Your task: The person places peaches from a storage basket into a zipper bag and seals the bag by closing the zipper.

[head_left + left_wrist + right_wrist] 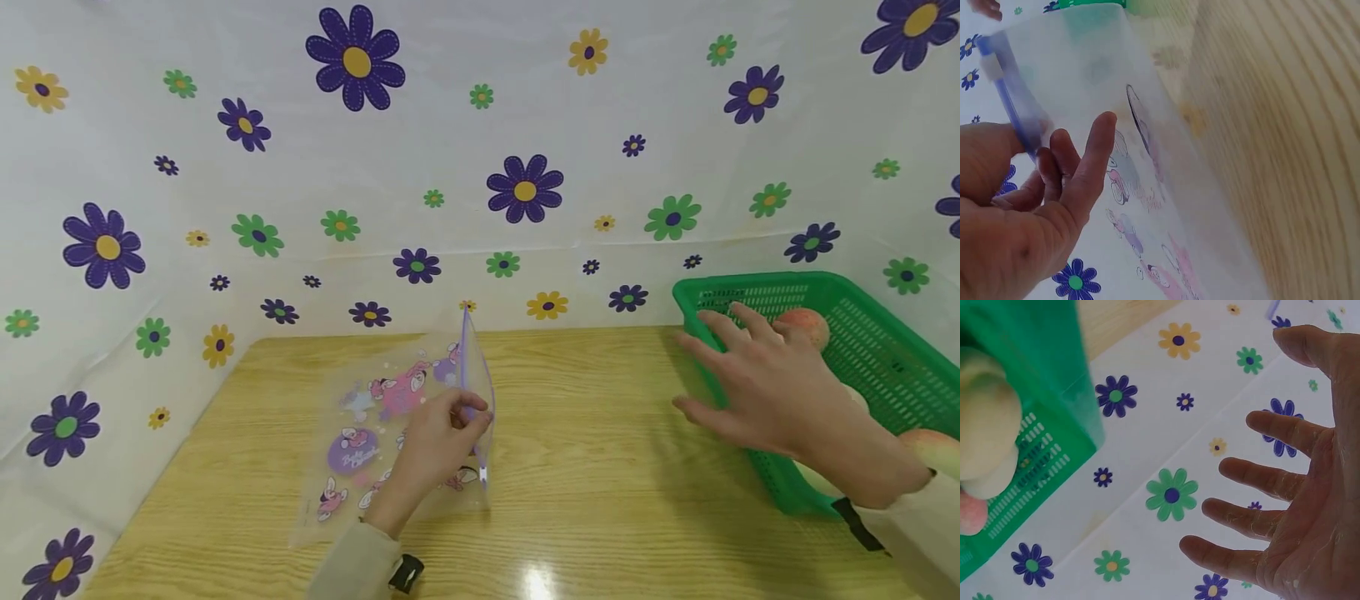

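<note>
A clear zip bag (360, 487) printed with pink and purple cartoon figures stands on the table, its purple-edged mouth slightly parted and facing right. My left hand (435, 437) pinches that edge between thumb and fingers; the white slider (483, 474) sits at the near end. In the left wrist view the index finger lies along the bag's side. My right hand (783, 396) holds nothing, fingers spread, over the left side of a green plastic basket (873, 321). Inside the basket are several peaches (813, 323), partly hidden by that hand and forearm.
The wooden table (585, 450) runs between bag and basket. A white cloth (450, 125) with printed flowers rises behind the table and along its sides. The basket stands close to the back cloth, at the right.
</note>
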Motion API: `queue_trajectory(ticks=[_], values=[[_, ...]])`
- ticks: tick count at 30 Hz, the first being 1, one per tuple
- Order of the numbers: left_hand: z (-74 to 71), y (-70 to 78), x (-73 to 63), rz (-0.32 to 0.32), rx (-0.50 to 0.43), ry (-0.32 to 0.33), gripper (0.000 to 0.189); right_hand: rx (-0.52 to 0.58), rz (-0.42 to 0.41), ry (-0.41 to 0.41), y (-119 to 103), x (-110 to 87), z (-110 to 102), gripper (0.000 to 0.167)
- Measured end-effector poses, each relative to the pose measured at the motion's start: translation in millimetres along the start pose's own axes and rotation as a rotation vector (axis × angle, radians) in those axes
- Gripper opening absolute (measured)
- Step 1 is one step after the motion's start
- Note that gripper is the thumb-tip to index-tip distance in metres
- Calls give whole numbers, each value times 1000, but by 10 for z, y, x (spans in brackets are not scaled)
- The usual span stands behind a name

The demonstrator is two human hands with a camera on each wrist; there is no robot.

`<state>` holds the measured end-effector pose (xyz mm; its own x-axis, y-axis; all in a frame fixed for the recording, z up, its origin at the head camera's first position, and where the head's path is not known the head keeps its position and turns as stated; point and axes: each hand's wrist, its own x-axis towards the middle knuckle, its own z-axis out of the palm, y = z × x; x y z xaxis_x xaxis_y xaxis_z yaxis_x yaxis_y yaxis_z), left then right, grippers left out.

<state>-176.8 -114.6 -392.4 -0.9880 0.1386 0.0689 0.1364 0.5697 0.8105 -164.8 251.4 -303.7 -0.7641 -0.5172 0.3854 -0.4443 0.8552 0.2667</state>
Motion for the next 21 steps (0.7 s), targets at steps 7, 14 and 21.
queue_trajectory(ticks=[7,14,21], values=[[161,190,-4,63,-13,-37,25,0,-2,-53,-150,122,-38,68],[346,391,-15,131,-58,-61,24,36,-2,-85,-279,216,-24,64],[552,550,-33,226,-50,-103,23,62,-5,-70,-386,292,13,55]])
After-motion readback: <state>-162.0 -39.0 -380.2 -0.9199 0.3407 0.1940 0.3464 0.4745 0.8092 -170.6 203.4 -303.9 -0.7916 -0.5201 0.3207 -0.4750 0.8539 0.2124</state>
